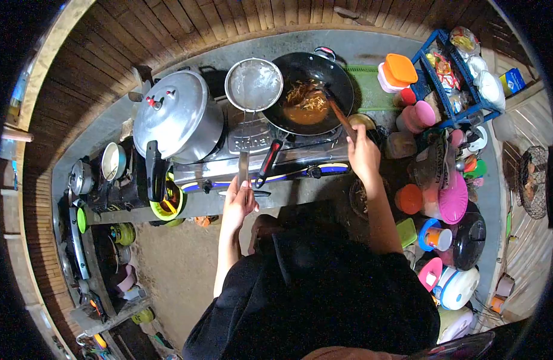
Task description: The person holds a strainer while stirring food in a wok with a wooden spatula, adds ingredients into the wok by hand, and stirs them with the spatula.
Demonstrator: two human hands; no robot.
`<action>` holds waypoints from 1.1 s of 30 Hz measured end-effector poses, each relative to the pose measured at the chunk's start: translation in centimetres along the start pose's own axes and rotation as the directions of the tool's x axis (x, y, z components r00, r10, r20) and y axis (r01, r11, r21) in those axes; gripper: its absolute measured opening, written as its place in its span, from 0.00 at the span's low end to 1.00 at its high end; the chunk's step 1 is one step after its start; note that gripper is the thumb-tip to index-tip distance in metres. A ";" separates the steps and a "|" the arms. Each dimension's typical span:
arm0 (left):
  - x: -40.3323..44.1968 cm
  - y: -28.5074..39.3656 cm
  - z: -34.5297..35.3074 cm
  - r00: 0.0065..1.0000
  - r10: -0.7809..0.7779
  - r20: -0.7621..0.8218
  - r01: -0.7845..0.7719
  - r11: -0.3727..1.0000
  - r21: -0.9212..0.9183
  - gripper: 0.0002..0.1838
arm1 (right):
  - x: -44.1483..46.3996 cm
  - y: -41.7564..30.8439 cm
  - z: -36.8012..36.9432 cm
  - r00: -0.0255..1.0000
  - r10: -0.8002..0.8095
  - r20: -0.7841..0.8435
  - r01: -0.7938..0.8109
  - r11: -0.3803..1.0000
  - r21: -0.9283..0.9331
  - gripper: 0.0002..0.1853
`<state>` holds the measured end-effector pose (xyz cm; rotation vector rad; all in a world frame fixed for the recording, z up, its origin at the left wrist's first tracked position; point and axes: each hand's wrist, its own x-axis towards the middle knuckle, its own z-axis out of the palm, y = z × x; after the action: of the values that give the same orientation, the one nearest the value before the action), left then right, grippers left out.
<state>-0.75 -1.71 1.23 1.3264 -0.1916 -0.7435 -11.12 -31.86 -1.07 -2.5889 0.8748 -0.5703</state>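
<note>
My left hand [239, 201] is closed around the handle of a round mesh strainer [254, 84], held over the stove just left of the wok. My right hand [364, 153] grips a wooden spatula [341, 117], whose far end dips into the black wok [338, 69]. Brown liquid and pale shredded food [306, 103] lie in the bottom of the wok. The wok sits on the right side of the gas stove [246, 138], its red-and-black handle [269, 161] pointing towards me.
A large pressure cooker [174, 114] stands left of the strainer, its black handle [154, 171] jutting forward. On the right are an orange container [400, 69], a blue rack [435, 78] with packets, and a pink plastic lid [453, 198]. A small pot [113, 161] stands at the left.
</note>
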 end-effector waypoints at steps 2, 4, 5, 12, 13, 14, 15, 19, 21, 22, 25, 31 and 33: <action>0.3 -0.2 0.4 1.000 -0.004 0.002 0.004 1.000 -0.002 0.10 | -1.8 0.8 -1.0 1.000 -0.007 -0.013 0.007 1.000 0.003 0.16; 0.7 -0.7 0.3 0.999 -0.026 0.045 0.025 1.000 0.017 0.08 | -3.9 0.4 -2.8 1.000 0.000 0.021 0.000 0.999 0.036 0.16; 0.8 -0.7 0.4 0.998 -0.034 0.047 0.033 0.999 0.020 0.08 | -5.0 0.1 -3.3 1.000 0.006 0.016 -0.007 0.999 0.039 0.16; 1.1 -0.1 0.5 0.995 -0.048 0.083 0.044 0.998 0.051 0.08 | -6.6 -2.5 -1.2 0.989 0.024 0.149 -0.056 0.975 0.213 0.15; 1.1 -0.1 0.5 0.996 -0.050 0.080 0.046 0.998 0.052 0.08 | -6.0 -3.0 -0.4 0.993 0.000 0.121 -0.026 0.977 0.214 0.15; 1.1 -0.1 0.7 0.997 -0.047 0.066 0.043 0.998 0.052 0.08 | -5.3 -3.3 0.5 0.995 -0.023 0.095 0.002 0.977 0.215 0.15; 0.9 -0.1 0.7 0.998 -0.045 0.053 0.042 0.998 0.052 0.08 | -4.4 -3.2 1.9 0.997 -0.071 0.036 0.060 0.968 0.242 0.15; 0.7 0.1 0.5 0.997 -0.041 0.059 0.038 0.998 0.058 0.09 | -0.7 -2.8 4.5 0.998 -0.062 0.009 0.059 0.980 0.189 0.16; 0.5 0.3 0.1 0.997 -0.030 0.068 0.025 0.996 0.081 0.09 | 0.4 -2.2 5.4 0.996 -0.061 -0.060 0.069 0.986 0.149 0.16; 0.5 0.5 0.0 0.997 -0.026 0.067 0.020 0.996 0.084 0.09 | 0.7 -1.9 5.5 0.993 -0.061 -0.105 0.074 0.989 0.130 0.16; 0.4 0.8 -0.3 0.998 -0.026 0.052 0.021 0.996 0.090 0.09 | 0.4 -0.9 4.4 0.996 0.054 -0.069 -0.047 0.994 0.094 0.16; 0.5 0.2 -0.9 1.000 0.011 0.020 -0.013 0.998 0.069 0.09 | -4.0 1.0 0.6 0.996 0.039 -0.078 -0.033 0.996 0.078 0.16; 0.3 -0.1 -0.9 1.000 0.001 0.005 -0.001 0.999 0.045 0.09 | -5.8 0.7 -0.3 0.998 0.055 -0.036 -0.051 0.994 0.093 0.16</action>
<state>-0.08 -1.19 0.82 1.3674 -0.2141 -0.7451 -15.82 -28.80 -2.61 -2.4722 0.9047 -0.6317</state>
